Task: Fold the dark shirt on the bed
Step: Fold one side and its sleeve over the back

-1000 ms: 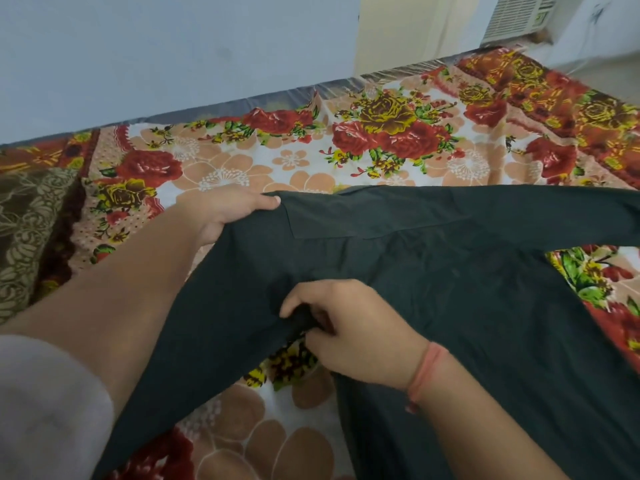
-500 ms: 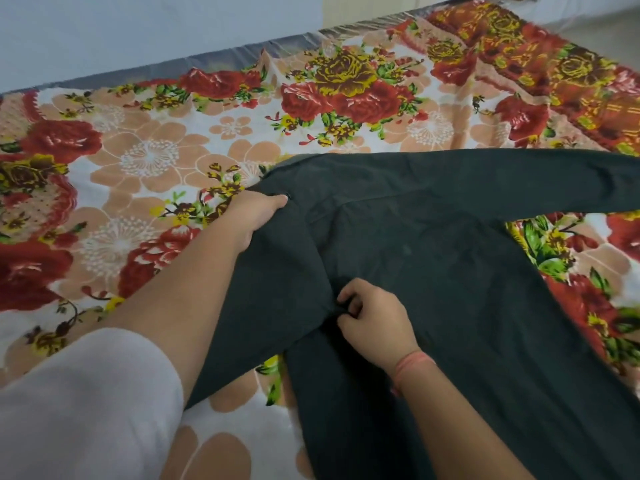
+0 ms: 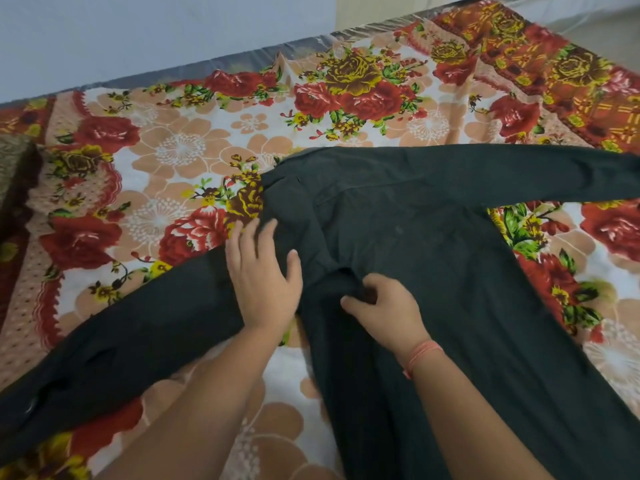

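Observation:
The dark shirt (image 3: 433,271) lies spread flat on the flower-patterned bed (image 3: 180,157). One sleeve runs to the lower left, the other to the right edge of the view. My left hand (image 3: 263,271) rests flat, fingers apart, on the shoulder where the left sleeve joins the body. My right hand (image 3: 381,306) pinches a fold of cloth at the armpit just beside it. A thin orange band circles my right wrist.
A pale wall (image 3: 138,36) runs along the bed's far edge. A dark patterned cloth (image 3: 14,168) lies at the left edge of the bed. Bare floor (image 3: 606,29) shows at the top right.
My left hand let go of the shoulder edge, came back toward me and now lies flat on the sleeve. The shirt has settled onto the bed. My right hand keeps pinching the armpit.

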